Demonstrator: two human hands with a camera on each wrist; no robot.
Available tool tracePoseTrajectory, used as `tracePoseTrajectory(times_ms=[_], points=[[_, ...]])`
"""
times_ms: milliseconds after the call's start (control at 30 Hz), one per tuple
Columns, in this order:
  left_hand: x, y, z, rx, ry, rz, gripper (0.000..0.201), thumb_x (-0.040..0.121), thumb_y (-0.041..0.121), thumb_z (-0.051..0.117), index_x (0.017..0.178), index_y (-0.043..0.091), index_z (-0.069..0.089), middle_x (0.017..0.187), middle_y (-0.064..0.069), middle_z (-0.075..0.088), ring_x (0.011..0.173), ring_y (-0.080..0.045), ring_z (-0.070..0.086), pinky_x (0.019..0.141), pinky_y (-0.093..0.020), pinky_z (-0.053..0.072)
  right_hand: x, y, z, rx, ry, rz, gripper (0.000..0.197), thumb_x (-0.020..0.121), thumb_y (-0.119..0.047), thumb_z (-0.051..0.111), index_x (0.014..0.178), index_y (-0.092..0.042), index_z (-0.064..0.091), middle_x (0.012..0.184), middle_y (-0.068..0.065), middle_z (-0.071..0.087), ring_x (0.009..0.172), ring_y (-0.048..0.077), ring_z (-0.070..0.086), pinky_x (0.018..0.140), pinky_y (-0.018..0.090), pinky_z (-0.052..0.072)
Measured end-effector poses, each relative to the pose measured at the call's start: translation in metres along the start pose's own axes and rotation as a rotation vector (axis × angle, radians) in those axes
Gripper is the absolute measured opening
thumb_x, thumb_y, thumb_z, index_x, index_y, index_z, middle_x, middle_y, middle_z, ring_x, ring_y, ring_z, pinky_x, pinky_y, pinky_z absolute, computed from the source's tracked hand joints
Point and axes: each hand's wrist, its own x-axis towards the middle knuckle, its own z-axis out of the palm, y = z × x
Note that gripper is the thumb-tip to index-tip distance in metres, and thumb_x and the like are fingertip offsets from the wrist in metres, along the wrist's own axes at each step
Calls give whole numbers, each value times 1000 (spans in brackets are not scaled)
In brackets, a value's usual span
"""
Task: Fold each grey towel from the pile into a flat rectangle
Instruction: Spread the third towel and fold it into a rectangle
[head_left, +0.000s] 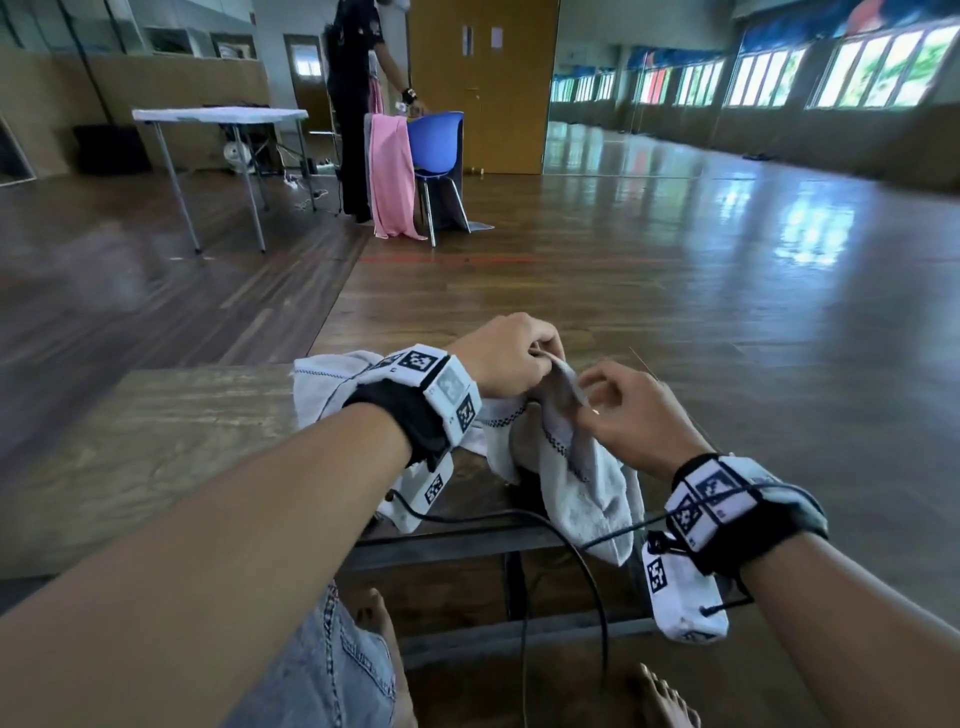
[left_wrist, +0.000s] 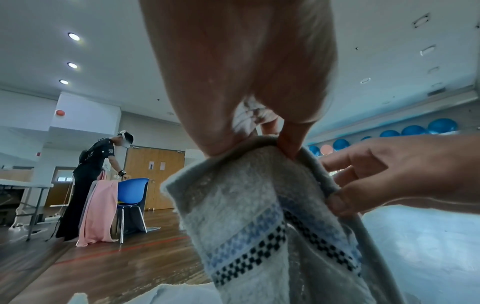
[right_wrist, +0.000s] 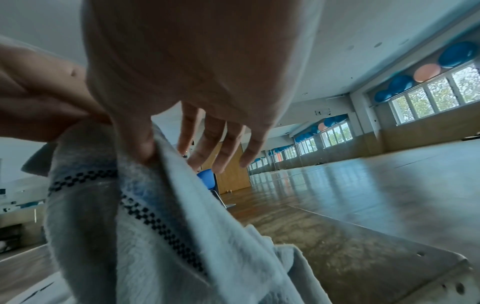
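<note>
Towel (head_left: 571, 467) number whatever is just getting opened up, left hand (head_left: 506, 358) pinching its hem, right hand (head_left: 631, 410) thumb-pinching alongside, other fingers loose — next it probably slides to a corner.

1. Grey towel (head_left: 566, 467): looped terry cloth, matt and nubby, is showing a flat woven hem where the left hand (head_left: 506, 364) is pinching it.
2. Just below that pinch, a smoother woven band of blue and black checks is crossing the pile.
3. Table (head_left: 156, 441) under the hanging cloth: worn wood-grain top, dull.
4. Floor (head_left: 675, 270) beyond: wooden boards, glossy, reflecting window light.
</note>
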Motion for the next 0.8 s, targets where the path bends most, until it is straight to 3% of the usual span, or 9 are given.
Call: tracePoseTrajectory(times_ms=[67,167,267,433,500,567,600,667,800], points=[[-5,-8,-1,17,10,-7,19,88,11,55,92,23,70,76,10,62,71,-7,57,64,-22,42,-5,-2,4,-58,14,-16,11,74,-35,56,79,-34,65,73,-9,67,76,14,64,70,37,55],[-14,-25,-6,69,69,-57,9,91,20,62,88,22,70,78,8,65,73,-10,61,58,-20,42,-10,5,2,-116,54,-9,25,79,-13,47,67,-32,59,67,-5,62,69,20,61,63,36,52],[-23,-47,-6,160,31,-124,17,91,28,65,78,18,71,73,3,68,64,-11,61,52,-21,40,-13,14,-1,-131,-64,3,34,81,1,47,69,-27,62,73,0,66,72,21,62,60,32,47],[-37,-76,11,149,-69,-225,38,96,30,60,67,5,55,64,-6,50,57,-19,43,58,-28,35,-30,37,-3,-268,-334,16,33,92,-5,53,64,-23,57,63,-4,59,57,14,52,55,28,39],[-41,-84,21,157,-193,-261,46,96,36,59,60,11,46,66,-3,49,60,-20,48,60,-30,37,-35,52,-3,-360,-444,61,36,88,-2,51,58,-22,49,60,-6,53,58,11,48,54,27,35],[-41,-89,30,174,-345,-281,45,93,43,62,62,12,50,76,3,53,80,-21,62,70,-33,45,-36,68,-4,-417,-489,130,29,81,2,47,61,-18,54,63,-2,56,62,15,51,55,27,35],[-40,-92,35,174,-406,-291,45,91,43,64,64,9,53,76,4,53,86,-22,62,73,-34,46,-34,77,-4,-422,-480,163,25,80,1,46,66,-14,60,67,3,60,66,20,55,56,28,36],[-32,-98,46,140,-430,-310,43,87,38,70,61,8,53,65,-3,49,72,-23,54,67,-32,42,-28,93,-3,-396,-416,214,21,81,-1,48,73,-9,66,72,10,66,73,27,60,58,30,39],[-6,-103,72,63,-232,-282,38,82,32,73,55,16,51,57,-1,48,59,-16,45,58,-28,36,-14,116,8,-225,-232,228,26,86,-5,57,71,-22,69,76,5,69,79,25,62,61,26,43]])
